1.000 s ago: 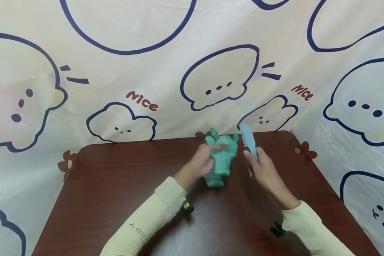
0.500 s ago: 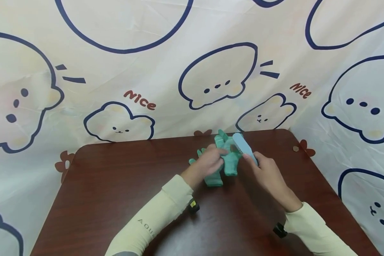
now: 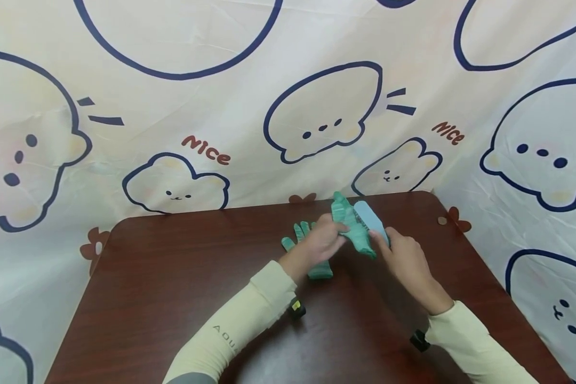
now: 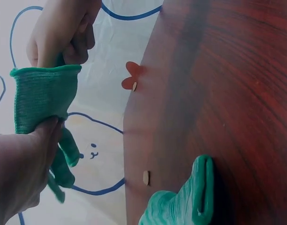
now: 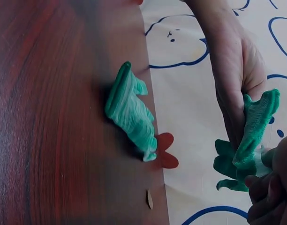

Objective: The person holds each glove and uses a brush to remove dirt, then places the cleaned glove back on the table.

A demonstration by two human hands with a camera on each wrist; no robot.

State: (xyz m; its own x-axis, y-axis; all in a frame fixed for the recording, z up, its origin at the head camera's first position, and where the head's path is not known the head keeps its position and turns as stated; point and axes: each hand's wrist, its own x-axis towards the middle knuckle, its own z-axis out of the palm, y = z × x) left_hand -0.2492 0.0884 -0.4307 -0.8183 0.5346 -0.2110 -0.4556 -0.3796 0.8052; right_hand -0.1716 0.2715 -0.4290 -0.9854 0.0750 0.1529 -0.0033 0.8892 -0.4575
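My left hand [image 3: 325,239] pinches a green knit glove [image 3: 346,213] and holds it up over the back of the table. My right hand [image 3: 408,264] grips a light blue brush [image 3: 370,218], its bristles turned toward the glove and right at its fabric. In the left wrist view the raised glove [image 4: 45,96] hangs with its fingers downward and its cuff by my right hand [image 4: 64,33]; the brush is hidden there. A second green glove [image 3: 320,271] lies on the table, partly covered by my left hand in the head view and fully visible in the right wrist view.
The dark brown wooden table [image 3: 197,298] has rounded back corners. A white cloth [image 3: 249,42] printed with cartoon outlines hangs close behind its far edge and along both sides. A black wrist device [image 3: 419,341] sits below the right sleeve.
The brush has come left from beside the glove to lie against it. My left hand has shifted right with the glove, now tilted, uncovering fingers of the glove on the table.
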